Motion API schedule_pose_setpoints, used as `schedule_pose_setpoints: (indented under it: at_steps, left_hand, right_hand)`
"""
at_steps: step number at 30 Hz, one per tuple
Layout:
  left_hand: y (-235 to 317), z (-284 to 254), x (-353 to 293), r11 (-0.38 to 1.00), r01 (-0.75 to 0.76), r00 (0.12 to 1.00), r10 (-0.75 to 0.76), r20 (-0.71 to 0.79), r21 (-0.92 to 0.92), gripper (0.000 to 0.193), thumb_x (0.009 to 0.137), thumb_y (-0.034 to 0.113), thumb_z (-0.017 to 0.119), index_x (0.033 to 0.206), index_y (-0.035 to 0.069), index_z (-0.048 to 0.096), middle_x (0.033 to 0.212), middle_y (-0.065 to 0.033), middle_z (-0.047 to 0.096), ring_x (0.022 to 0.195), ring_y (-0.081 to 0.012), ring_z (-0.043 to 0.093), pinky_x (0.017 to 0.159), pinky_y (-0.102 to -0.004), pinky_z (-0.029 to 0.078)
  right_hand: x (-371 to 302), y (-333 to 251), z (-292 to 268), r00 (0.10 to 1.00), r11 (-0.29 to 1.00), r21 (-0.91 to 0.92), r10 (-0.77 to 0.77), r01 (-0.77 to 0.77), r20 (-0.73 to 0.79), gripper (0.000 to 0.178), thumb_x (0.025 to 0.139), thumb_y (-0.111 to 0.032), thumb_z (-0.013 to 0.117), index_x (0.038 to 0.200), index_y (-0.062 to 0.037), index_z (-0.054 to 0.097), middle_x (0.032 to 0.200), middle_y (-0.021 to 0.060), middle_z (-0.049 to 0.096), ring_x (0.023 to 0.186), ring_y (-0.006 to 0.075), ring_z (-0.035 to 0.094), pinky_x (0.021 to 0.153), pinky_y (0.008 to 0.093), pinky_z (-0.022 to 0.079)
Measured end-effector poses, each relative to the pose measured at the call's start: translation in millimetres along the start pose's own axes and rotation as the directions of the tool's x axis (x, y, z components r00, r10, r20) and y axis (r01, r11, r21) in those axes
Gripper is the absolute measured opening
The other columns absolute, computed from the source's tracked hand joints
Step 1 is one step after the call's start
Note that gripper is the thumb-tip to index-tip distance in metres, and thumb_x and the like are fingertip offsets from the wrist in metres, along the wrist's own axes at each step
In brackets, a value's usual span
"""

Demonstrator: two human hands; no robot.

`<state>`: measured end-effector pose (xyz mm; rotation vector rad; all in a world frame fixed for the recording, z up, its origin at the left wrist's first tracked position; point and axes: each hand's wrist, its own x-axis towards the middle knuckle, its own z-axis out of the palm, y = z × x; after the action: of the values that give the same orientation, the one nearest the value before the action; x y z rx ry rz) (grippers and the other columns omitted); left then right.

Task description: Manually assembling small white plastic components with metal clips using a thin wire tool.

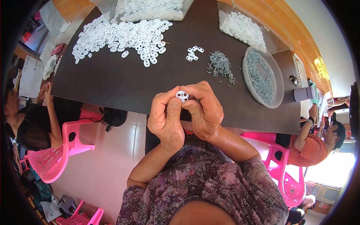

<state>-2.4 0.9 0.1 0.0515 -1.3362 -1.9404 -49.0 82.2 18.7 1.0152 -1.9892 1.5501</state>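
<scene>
Fingertips (173,105) kinda hide the holed white plastic piece (182,94); clear plastic bin (105,9) at brown tabletop's (112,80) far edge gets cropped.

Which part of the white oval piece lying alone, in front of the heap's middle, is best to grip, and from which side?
Probably pinch the white oval piece by its long edges, coming from the near side and above: it lies flat, and the white heap lies beyond it.

White glare blazes at lower right; fisheye distortion bends the table (120,80).

Pink chair (64,150) on pale tiled floor (108,165).
</scene>
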Motion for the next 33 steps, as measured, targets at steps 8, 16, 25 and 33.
schedule_pose_setpoints:
  at_steps: [8, 16, 25, 33]
  left_hand:
    - [-3.9, -2.8, -1.6, 0.995, -0.057, 0.998, 0.054, 0.036, 0.078, 0.019, 0.094, 0.01, 0.053, 0.105, -0.005, 0.058, 0.091, -0.003, 0.055, 0.081, -0.0076, 0.05, 0.075, -0.0219, 0.042]
    - [-1.7, -6.0, -3.1, 0.992, -0.066, 0.998, 0.064, 0.019, 0.11, 0.019, 0.095, 0.007, 0.049, 0.107, -0.006, 0.058, 0.091, -0.0043, 0.057, 0.081, -0.0082, 0.052, 0.074, -0.0224, 0.044]
    - [8.0, -5.7, 2.2, 0.968, -0.026, 1.0, 0.024, 0.012, 0.251, 0.019, 0.091, 0.004, 0.056, 0.108, -0.005, 0.061, 0.086, -0.0044, 0.058, 0.074, -0.0079, 0.053, 0.065, -0.0198, 0.044]
    - [6.2, -11.9, 5.1, 0.97, 0.018, 0.997, -0.036, 0.07, 0.244, 0.023, 0.088, 0.002, 0.061, 0.11, -0.005, 0.062, 0.087, -0.0051, 0.06, 0.074, -0.0091, 0.054, 0.065, -0.0207, 0.045]
  right_hand:
    - [-5.0, 2.5, 4.5, 0.999, 1.0, 0.018, -0.011, 0.011, -0.039, 0.022, 0.081, -0.006, 0.065, 0.1, 0.0028, 0.059, 0.085, 0.0112, 0.061, 0.067, 0.0221, 0.053, 0.058, 0.029, 0.044]
    - [-7.4, -3.9, 9.1, 0.999, 0.999, 0.022, 0.04, -0.04, -0.01, 0.026, 0.082, -0.008, 0.065, 0.105, 0.0024, 0.058, 0.089, 0.0102, 0.061, 0.072, 0.0195, 0.053, 0.062, 0.0278, 0.044]
    - [1.1, -8.9, -2.7, 0.987, 0.982, 0.099, 0.159, -0.162, 0.034, 0.021, 0.079, 0.003, 0.064, 0.099, 0.0013, 0.064, 0.09, 0.0099, 0.062, 0.077, 0.0199, 0.057, 0.065, 0.0277, 0.047]
    - [6.0, -10.7, -6.1, 0.891, 0.831, 0.324, 0.44, -0.452, 0.117, 0.016, 0.083, 0.006, 0.059, 0.098, 0.002, 0.065, 0.09, 0.0066, 0.062, 0.081, 0.0107, 0.057, 0.07, 0.0232, 0.047]
